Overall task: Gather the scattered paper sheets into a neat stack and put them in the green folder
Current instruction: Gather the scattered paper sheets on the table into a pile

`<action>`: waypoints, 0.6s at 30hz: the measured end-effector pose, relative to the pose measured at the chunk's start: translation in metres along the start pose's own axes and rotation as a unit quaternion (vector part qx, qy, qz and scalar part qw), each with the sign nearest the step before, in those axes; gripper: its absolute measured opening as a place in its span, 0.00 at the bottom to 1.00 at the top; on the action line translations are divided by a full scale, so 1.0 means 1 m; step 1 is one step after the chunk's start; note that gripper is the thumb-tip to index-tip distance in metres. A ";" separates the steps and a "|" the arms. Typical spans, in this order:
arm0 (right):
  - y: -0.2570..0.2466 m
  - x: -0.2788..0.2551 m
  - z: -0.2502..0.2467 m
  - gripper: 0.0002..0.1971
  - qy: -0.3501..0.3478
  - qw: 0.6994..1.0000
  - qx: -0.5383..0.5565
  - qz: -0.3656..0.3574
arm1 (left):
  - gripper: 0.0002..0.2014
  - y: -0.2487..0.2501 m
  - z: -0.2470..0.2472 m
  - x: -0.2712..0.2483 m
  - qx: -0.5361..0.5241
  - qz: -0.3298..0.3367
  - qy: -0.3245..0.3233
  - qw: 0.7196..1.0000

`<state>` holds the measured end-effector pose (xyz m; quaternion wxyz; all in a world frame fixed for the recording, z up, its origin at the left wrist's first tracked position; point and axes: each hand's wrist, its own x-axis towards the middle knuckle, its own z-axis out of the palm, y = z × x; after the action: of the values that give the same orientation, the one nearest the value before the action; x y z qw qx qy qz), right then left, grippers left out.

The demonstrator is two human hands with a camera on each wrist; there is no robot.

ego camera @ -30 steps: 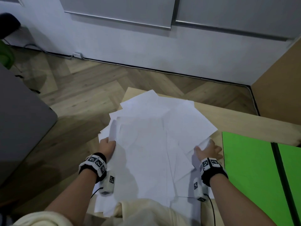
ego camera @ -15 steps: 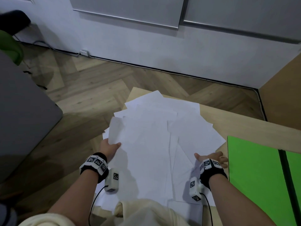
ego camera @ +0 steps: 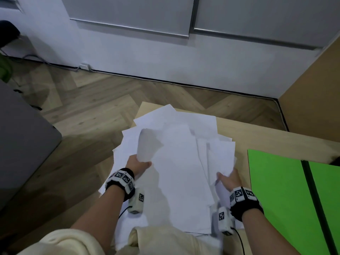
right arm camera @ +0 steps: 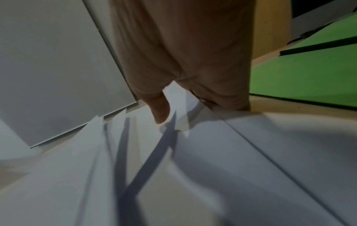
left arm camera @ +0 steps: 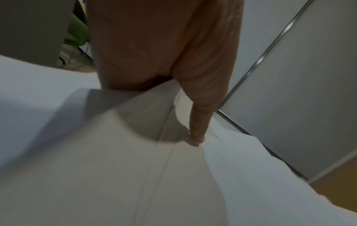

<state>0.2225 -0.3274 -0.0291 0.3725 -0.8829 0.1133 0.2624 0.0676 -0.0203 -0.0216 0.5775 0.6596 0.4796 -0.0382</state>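
Across the wooden table (ego camera: 266, 142), the paper sheets (ego camera: 180, 162), spread wider a moment ago, have been drawn inward, their edges grasped by left hand (ego camera: 137, 165) and right hand (ego camera: 230, 181), beside the green folder (ego camera: 279, 190).

We see a loose pile of white paper sheets (ego camera: 176, 162) fanned unevenly across a pale wooden table (ego camera: 266, 137), their corners jutting out at different angles toward the far edge. The sheets overlap one another and are not squared. On the pile's left side one sheet curls upward; on its right side several edges lift and bunch together. Just to the right of the pile, lying flat on the same table, we see the bright green folder (ego camera: 279, 190), opened out, with a dark spine running down it.
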 end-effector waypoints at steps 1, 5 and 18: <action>0.001 -0.004 -0.001 0.25 -0.008 1.000 -0.005 0.011 | 0.18 0.002 0.006 -0.001 0.006 0.009 -0.002 1.000; 0.007 -0.015 -0.002 0.15 -0.012 0.999 0.031 0.021 | 0.08 0.006 0.012 0.000 -0.031 0.041 0.025 0.998; 0.009 -0.034 0.002 0.27 -0.025 0.993 0.112 0.041 | 0.18 -0.014 0.004 -0.011 0.044 0.053 0.155 0.986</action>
<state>0.1897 -0.3324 -0.0169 0.4603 -0.8234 0.1688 0.2856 0.0545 -0.0318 -0.0269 0.4682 0.7067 0.5252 0.0741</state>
